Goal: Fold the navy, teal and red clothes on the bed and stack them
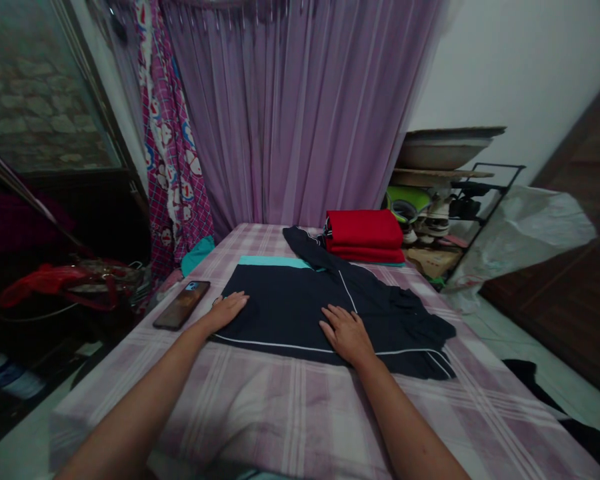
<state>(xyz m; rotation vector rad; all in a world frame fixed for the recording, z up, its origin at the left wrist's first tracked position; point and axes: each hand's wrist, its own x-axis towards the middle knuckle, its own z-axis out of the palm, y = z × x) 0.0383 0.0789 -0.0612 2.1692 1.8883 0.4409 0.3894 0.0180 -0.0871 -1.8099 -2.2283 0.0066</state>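
A dark navy shirt [285, 300] with white piping and a turquoise band at its far left edge lies partly folded on the checked cloth. One sleeve stretches away toward the back, and the cloth bunches at the right end. My left hand [229, 309] rests flat on the shirt's left end, fingers extended. On the middle of the shirt, my right hand [347, 333] lies palm down with its fingers spread. A phone [182, 305] sits just left of my left hand, apart from it.
Folded red cloth [365, 230] is stacked at the back right, touching the shirt's sleeve. The pink and white checked cloth [260, 400] covers the surface. Purple curtains [300, 113] hang behind. A shoe rack [500, 193] and a plastic bag [535, 227] stand at right.
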